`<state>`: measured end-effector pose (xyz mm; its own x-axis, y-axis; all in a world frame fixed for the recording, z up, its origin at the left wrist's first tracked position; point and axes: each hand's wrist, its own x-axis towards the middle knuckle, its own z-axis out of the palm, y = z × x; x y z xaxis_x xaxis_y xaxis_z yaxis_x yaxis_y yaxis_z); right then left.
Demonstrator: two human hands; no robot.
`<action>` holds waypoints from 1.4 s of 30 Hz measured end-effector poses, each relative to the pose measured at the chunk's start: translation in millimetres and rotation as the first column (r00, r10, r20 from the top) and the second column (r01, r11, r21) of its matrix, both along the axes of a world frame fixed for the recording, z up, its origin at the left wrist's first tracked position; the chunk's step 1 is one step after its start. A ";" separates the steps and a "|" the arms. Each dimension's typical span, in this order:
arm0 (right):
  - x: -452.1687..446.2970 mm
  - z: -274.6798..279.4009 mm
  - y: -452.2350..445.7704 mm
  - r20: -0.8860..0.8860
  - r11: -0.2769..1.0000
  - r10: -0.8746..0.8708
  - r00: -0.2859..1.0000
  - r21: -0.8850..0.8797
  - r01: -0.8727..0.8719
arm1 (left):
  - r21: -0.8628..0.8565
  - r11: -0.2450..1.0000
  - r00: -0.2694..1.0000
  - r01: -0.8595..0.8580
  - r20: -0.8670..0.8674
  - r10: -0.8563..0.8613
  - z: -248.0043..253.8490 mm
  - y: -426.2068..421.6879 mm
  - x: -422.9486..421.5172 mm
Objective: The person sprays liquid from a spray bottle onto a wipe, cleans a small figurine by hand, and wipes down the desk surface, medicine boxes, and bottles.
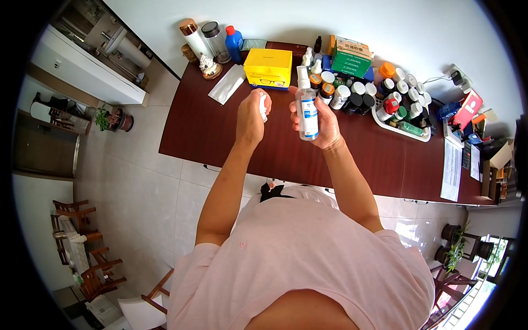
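My right hand [328, 125] grips a clear spray bottle [307, 118] with a white top and a blue-and-white label, held upright above the dark red desk [220, 137]. To the left of it, my left hand [250, 124] is closed around a crumpled white tissue or wipe [263, 105], part of which shows between thumb and fingers. Just beyond both hands stands a yellow box [268, 66] with glasses pictured on it. A flat white packet [227, 85] lies on the desk left of that box.
Several pill bottles [341, 98] crowd the desk at the right, some in a white tray [421, 137]. Green boxes [352, 61] stand behind them. A thermos [193, 38], a glass jar [216, 43] and a blue bottle [234, 44] stand at the back left. Papers [451, 170] lie far right.
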<state>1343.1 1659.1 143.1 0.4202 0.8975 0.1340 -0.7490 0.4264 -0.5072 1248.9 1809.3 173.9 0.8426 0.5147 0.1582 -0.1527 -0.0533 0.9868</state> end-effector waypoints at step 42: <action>-4.3 1.8 -16.9 0.017 0.993 -0.114 0.993 -0.041 0.115 | -0.032 0.960 0.960 0.278 0.042 -0.277 26.3 -35.4 46.6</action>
